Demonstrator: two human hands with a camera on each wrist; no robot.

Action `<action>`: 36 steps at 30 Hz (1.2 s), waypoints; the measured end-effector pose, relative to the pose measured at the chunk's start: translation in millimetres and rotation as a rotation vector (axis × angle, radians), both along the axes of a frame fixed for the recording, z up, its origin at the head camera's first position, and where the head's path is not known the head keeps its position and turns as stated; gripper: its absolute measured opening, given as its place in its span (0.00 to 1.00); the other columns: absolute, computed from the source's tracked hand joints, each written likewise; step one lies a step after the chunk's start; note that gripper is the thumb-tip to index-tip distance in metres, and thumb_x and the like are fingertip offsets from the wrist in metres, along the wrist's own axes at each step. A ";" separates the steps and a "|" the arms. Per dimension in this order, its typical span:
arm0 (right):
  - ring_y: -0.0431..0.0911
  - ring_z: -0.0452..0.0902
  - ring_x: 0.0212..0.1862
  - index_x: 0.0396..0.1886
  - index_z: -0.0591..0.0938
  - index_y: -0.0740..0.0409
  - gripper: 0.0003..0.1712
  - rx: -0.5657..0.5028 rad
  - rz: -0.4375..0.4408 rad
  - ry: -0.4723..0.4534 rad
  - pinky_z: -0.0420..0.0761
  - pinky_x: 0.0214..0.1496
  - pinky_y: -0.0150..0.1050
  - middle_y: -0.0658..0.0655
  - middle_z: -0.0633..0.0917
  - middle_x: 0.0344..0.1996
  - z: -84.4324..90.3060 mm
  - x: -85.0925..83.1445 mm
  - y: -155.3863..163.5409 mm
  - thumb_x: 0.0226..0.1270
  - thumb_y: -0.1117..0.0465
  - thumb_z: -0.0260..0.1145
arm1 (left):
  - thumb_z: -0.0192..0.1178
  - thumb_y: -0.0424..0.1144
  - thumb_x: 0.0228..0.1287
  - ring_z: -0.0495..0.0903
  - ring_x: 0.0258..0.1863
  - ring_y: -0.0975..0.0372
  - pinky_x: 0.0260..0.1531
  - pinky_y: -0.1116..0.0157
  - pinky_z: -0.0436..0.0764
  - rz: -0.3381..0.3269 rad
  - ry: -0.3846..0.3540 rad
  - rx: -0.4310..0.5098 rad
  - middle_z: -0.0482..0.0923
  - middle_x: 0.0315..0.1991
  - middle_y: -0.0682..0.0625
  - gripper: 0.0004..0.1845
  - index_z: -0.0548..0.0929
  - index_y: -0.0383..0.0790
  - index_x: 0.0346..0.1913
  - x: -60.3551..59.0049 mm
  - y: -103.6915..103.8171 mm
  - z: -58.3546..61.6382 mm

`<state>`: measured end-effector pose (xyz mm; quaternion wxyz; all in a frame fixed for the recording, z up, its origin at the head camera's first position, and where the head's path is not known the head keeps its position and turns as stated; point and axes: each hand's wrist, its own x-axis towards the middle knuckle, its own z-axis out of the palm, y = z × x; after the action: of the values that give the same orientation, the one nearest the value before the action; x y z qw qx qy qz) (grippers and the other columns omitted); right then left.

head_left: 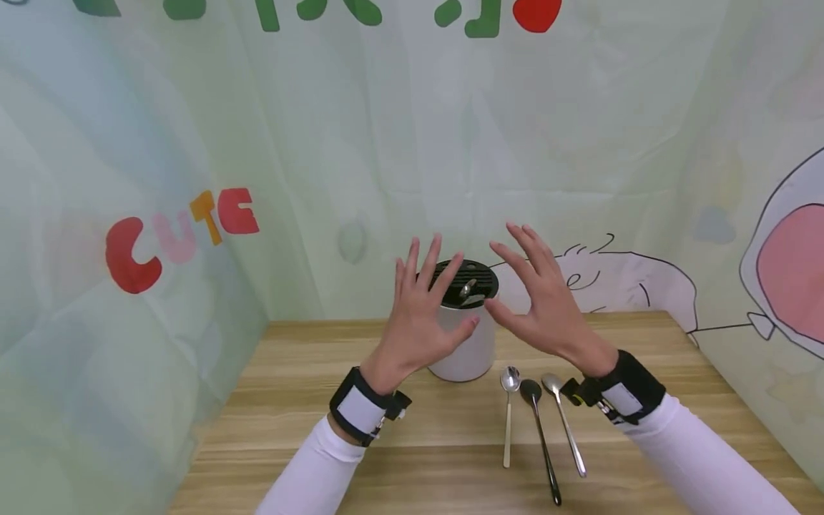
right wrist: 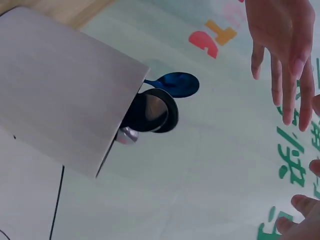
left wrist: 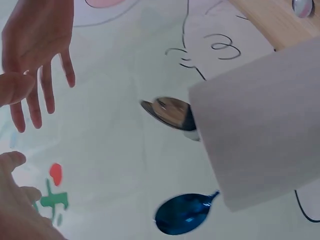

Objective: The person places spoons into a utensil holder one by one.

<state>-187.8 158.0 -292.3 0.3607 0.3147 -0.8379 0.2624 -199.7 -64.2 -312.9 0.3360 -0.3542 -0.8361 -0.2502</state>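
Observation:
My left hand (head_left: 415,318) is raised with its fingers spread, overlapping the left side of a white utensil holder (head_left: 473,350) in the head view. To the holder's right, my right hand (head_left: 547,307) is also up, fingers apart and thumb towards the left hand. Neither hand holds anything. The holder stands upright on the table under a black slotted lid (head_left: 487,275). A blue spoon (right wrist: 180,84), a dark broad-headed utensil (right wrist: 167,112) and a silver spoon (right wrist: 128,136) stick out of its top in the right wrist view. Their handles are hidden inside.
Three spoons lie side by side on the wooden table (head_left: 290,400) in front of the holder: a silver spoon with a pale handle (head_left: 508,422), a black spoon (head_left: 542,436) and a silver spoon (head_left: 569,425). A printed cloth (head_left: 322,143) hangs behind and at both sides.

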 end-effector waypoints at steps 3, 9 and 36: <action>0.58 0.46 0.79 0.72 0.68 0.51 0.41 0.013 0.038 0.075 0.49 0.73 0.68 0.59 0.58 0.77 -1.0 14.1 8.2 0.67 0.32 0.54 | 0.65 0.55 0.57 0.35 0.79 0.43 0.70 0.32 0.43 -0.031 0.035 -0.013 0.39 0.81 0.43 0.47 0.53 0.52 0.77 13.6 2.5 -0.7; 0.61 0.52 0.76 0.69 0.71 0.59 0.40 0.050 0.076 0.145 0.50 0.78 0.56 0.64 0.63 0.74 -15.0 37.4 25.2 0.69 0.35 0.55 | 0.63 0.56 0.58 0.35 0.80 0.44 0.69 0.31 0.46 -0.111 0.075 -0.005 0.36 0.81 0.43 0.49 0.49 0.55 0.78 38.7 8.7 -9.9; 0.53 0.70 0.68 0.69 0.72 0.50 0.44 0.459 0.069 -0.130 0.78 0.61 0.51 0.55 0.74 0.68 -152.6 16.5 66.8 0.50 0.56 0.79 | 0.66 0.49 0.62 0.78 0.60 0.55 0.55 0.59 0.81 0.010 -0.536 -0.196 0.74 0.63 0.41 0.40 0.64 0.33 0.71 61.4 75.4 -142.8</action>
<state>-171.3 224.8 -444.9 0.2160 0.3993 -0.8857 0.0970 -138.3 11.2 -455.7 0.0682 -0.3022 -0.9170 -0.2512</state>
